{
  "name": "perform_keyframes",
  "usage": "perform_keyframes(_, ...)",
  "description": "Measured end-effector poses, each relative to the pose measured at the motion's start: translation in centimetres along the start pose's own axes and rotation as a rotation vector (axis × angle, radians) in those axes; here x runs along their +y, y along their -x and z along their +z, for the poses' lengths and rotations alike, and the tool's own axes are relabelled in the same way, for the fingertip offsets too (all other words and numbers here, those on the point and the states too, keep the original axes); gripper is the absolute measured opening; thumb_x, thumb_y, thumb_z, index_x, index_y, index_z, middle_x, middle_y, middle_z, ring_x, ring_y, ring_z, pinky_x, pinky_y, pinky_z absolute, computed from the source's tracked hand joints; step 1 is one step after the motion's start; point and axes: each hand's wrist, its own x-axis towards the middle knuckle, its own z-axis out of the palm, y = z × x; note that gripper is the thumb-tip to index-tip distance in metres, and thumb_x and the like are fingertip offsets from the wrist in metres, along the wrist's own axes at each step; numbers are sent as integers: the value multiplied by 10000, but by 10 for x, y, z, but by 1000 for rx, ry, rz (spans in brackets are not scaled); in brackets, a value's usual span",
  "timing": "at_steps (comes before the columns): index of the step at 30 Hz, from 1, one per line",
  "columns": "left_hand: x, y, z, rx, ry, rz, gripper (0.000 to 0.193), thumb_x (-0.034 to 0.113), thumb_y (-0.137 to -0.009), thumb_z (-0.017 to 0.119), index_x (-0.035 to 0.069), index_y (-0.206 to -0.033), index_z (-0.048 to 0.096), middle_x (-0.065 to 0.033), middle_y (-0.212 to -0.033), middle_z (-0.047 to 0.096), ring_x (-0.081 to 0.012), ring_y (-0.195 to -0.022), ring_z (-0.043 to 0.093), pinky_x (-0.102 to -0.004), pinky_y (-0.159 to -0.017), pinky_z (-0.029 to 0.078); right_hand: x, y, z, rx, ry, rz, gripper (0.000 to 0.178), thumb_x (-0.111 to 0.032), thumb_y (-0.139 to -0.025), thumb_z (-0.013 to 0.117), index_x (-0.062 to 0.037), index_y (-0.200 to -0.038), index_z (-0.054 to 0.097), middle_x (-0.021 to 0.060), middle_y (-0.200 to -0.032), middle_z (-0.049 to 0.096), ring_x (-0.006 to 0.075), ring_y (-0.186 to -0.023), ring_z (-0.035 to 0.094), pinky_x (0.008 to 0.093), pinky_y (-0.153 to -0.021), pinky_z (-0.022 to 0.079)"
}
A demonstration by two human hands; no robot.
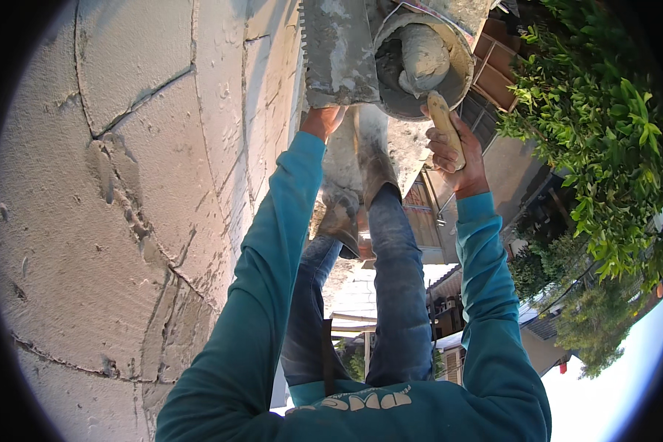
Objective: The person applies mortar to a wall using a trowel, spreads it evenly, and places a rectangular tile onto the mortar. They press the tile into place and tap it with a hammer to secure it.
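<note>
My left hand [324, 121] is at the lower edge of a flat grey notched trowel [340, 55], with its fingers mostly hidden behind the plate. Teeth run along the plate's left side, and smears of mortar cover its face. My right hand [457, 151] is wrapped round the pale wooden handle of a trowel [446, 131]. That handle points up into a round bucket [460, 87], where a lump of wet grey mortar [424, 55] hides the trowel's blade. The bucket is right beside the notched trowel.
A wall of pale blocks [147, 191] with rough joints rises close on my left. My boots [379, 173] stand on a narrow, mortar-stained surface [412, 140]. Buildings lie far below on the right, near leafy green branches [582, 125].
</note>
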Motion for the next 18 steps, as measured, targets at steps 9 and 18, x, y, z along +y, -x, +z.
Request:
perform_keyframes(9, 34, 4, -18, -27, -376, 75, 520, 336, -928, 654, 141, -1399, 548, -135, -1474, 504, -348, -1347, 455, -475, -1126, 366, -37, 36, -40, 700, 2183, -461, 526, -224, -857, 682, 6, -1253, 422, 273, -903, 673, 439, -786, 682, 506, -679, 552)
perform_keyframes(18, 52, -9, -5, -89, -225, -106, 589, 340, -930, 682, 127, -1447, 498, -122, -1526, 452, -336, -1397, 409, -463, -1143, 350, -23, -37, -46, 509, 1990, -55, 532, -158, -790, 664, 28, -1209, 393, 367, -967, 645, 520, -966, 648, 527, -845, 536)
